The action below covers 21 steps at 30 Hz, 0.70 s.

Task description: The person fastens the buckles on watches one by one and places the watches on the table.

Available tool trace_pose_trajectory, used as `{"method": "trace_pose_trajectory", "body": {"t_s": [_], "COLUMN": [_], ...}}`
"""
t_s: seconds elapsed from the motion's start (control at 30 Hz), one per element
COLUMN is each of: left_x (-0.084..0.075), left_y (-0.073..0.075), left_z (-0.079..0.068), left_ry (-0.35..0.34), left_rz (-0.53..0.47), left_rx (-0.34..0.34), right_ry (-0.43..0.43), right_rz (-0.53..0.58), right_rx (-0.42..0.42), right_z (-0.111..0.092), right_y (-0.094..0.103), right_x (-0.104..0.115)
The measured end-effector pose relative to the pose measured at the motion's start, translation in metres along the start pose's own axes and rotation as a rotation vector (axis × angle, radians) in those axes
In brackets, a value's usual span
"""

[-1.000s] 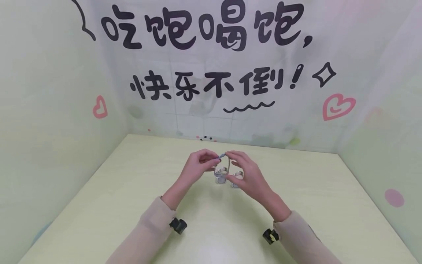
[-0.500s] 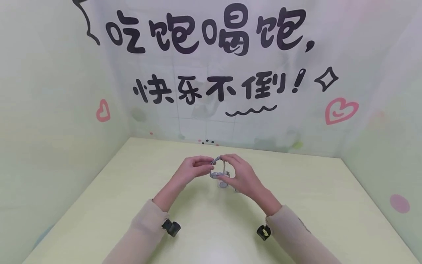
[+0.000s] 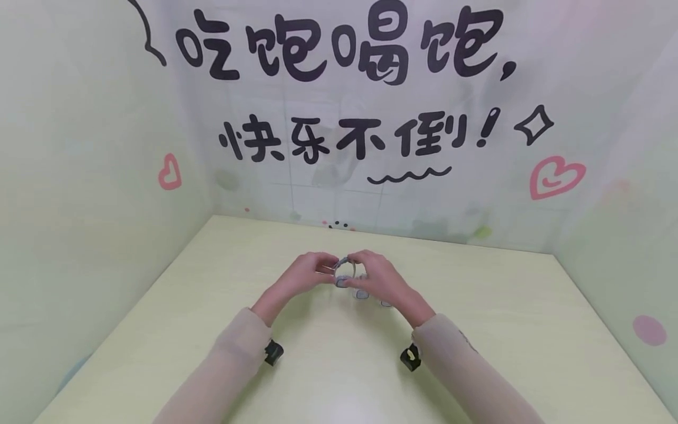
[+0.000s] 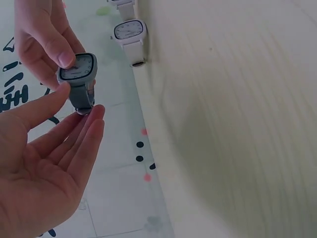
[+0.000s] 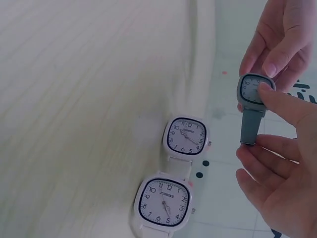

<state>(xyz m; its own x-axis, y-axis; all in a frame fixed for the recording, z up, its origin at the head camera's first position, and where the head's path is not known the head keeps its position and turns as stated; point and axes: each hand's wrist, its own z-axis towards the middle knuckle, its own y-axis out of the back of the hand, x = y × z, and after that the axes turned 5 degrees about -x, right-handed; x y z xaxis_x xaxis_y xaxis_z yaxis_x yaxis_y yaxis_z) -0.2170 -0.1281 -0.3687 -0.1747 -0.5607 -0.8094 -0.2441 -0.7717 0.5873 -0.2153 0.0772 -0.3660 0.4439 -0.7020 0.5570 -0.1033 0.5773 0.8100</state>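
Observation:
A blue-grey wristwatch [image 3: 341,282] with a squarish dial is held off the table between both hands, its strap forming a loop. My right hand [image 3: 384,278] grips it, thumb on the dial [image 5: 251,88] and fingertips at the strap's far side. From the other side my left hand [image 3: 302,275] holds it, thumb at the lower edge of the case and fingertips against the strap, as the left wrist view shows. Two white wristwatches, a nearer one [image 5: 163,204] and another [image 5: 186,136], stand side by side on the table, partly hidden by my right hand in the head view.
The pale yellow table [image 3: 339,365] ends at a back wall [image 3: 296,194] of printed cloth with dark lettering and pink hearts. Cloth walls also stand at left and right. A small black camera [image 3: 273,352] sits at the left cuff, another [image 3: 410,357] at the right.
Both hands have shifted slightly left and down with the blue-grey watch. The left hand let its grip at the strap's top go and now holds the watch's left side. The head view has swayed slightly.

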Motion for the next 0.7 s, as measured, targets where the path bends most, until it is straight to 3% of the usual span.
{"method": "trace_pose_trajectory", "body": {"t_s": [0.2, 0.43, 0.7], "left_x": [0.003, 0.009, 0.01], "left_y": [-0.008, -0.018, -0.012], "left_z": [0.01, 0.012, 0.015], "left_ry": [0.06, 0.136, 0.137], "left_rz": [0.143, 0.15, 0.212], "left_rx": [0.032, 0.059, 0.055], "right_ry": [-0.065, -0.077, -0.033], "right_rz": [-0.069, -0.152, -0.143], "right_rx": [0.094, 0.166, 0.154], "right_z": [0.009, 0.013, 0.013], "right_y": [-0.011, -0.021, -0.021], "right_x": [-0.005, -0.01, -0.016]}}
